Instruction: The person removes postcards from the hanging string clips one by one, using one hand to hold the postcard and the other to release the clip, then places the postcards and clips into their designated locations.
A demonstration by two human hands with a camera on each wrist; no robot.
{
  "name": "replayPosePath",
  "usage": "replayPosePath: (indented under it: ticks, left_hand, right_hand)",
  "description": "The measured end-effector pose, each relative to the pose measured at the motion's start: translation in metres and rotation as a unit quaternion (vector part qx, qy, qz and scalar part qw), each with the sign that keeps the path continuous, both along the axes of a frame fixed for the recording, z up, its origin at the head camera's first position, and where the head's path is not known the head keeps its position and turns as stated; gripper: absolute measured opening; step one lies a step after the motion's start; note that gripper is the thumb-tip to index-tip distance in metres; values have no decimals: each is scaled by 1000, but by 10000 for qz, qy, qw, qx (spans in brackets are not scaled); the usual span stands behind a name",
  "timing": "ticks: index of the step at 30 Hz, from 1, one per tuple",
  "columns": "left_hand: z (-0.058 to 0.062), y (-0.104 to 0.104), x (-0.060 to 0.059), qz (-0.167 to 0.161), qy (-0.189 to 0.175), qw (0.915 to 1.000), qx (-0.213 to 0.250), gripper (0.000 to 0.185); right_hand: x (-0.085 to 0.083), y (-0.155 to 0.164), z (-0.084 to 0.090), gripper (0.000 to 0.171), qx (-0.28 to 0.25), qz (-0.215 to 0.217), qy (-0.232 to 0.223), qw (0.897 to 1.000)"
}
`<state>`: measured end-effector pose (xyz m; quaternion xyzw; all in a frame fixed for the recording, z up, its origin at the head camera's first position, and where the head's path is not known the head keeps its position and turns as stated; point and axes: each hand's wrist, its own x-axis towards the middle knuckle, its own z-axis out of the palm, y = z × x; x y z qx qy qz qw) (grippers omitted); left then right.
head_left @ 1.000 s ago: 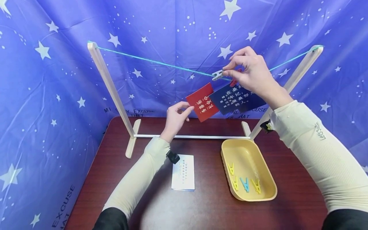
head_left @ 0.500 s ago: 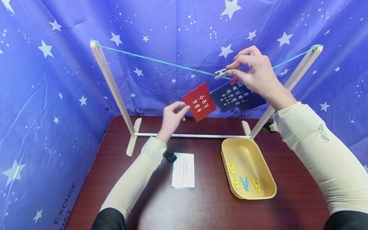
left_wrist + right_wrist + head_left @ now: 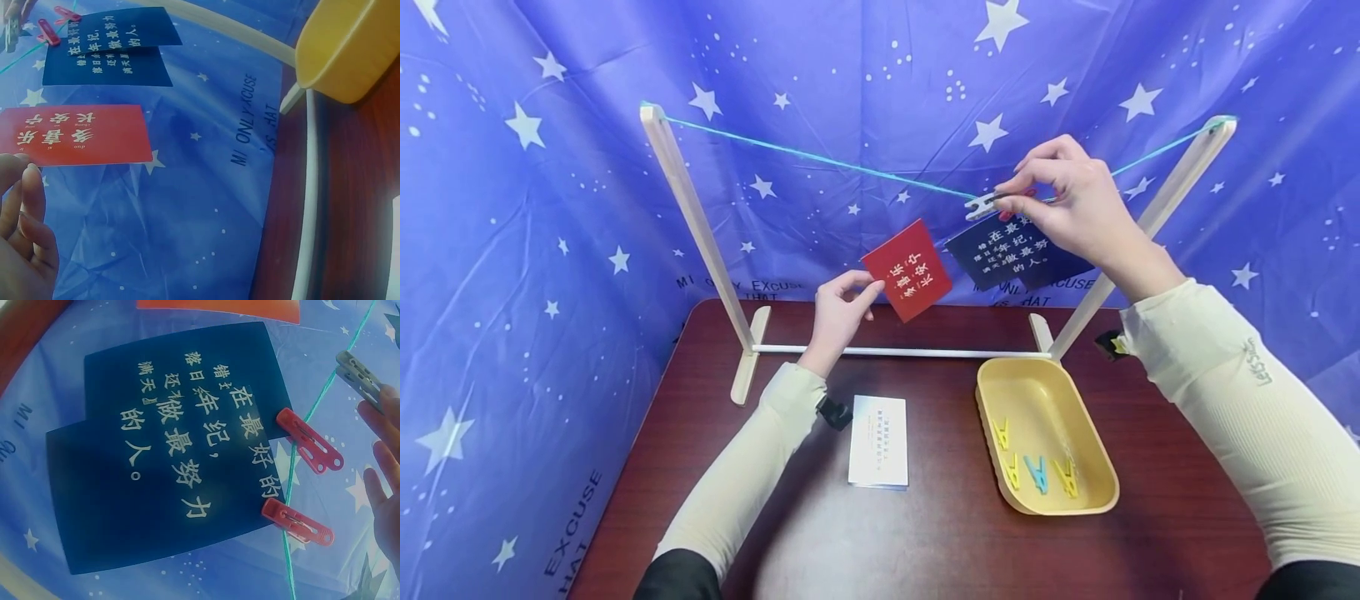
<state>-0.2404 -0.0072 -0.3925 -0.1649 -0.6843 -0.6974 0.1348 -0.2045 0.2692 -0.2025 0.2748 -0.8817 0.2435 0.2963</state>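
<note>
- Red card (image 3: 907, 269) with white characters, held up in front of the starry blue backdrop (image 3: 880, 75), below the teal string (image 3: 820, 158); left hand (image 3: 838, 312) has its grip pinched on the card's lower left corner.
- Dark blue card (image 3: 1015, 254) hangs from the string on red pegs (image 3: 309, 440), just right of the red card.
- Grey peg (image 3: 983, 205) is grasped by the right hand (image 3: 1071, 204) at the string.
- Yellow tray (image 3: 1000, 392) rests on the tabletop (image 3: 925, 542).

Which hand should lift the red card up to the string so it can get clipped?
The left hand, probably. It already pinches the red card by its corner, just below the string. The right hand is busy holding the grey clip at the string.
</note>
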Motion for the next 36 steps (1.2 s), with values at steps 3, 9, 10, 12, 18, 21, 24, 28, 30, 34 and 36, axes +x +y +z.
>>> replayPosePath:
  ticks: [3,9,10,12,18,21,24,28,30,34,36]
  left_hand:
    - [-1,-3,2,17,-12,10000,37,13]
    - [-5,-7,8,29,-41,9999,117,14]
    - [-6,-8,8,25,-49,9999,134,14]
    - [-8,-9,10,1,-65,9998,166,15]
    - [-12,-12,14,-29,-87,9999,139,17]
    - [-12,-13,17,-29,-101,9999,95,14]
    - [-12,-14,21,-76,-124,9999,56,14]
    - [-13,-15,25,-135,-210,9997,60,14]
    - [-14,-16,27,-141,-271,9995,61,14]
    - [-16,-16,32,-193,-368,9991,22,13]
    - [-18,-16,33,-223,-377,9990,-14,13]
  right_hand:
    - [2,3,-4,11,24,4,-32,10000]
    - [8,9,-13,14,7,220,-101,9997]
    - [9,9,-15,14,-3,286,-98,9995]
    - [11,11,-18,16,1,403,-84,9992]
    - [14,13,-26,17,129,581,-18,9982]
    - [16,15,-30,18,252,570,-18,9981]
    - [17,17,-36,20,329,590,-41,9977]
    - [18,20,-43,20,379,633,-79,9972]
    - [19,21,-47,20,398,618,-110,9972]
    - [20,23,-54,21,452,646,-182,9967]
    - [21,24,-58,21,484,670,-207,9964]
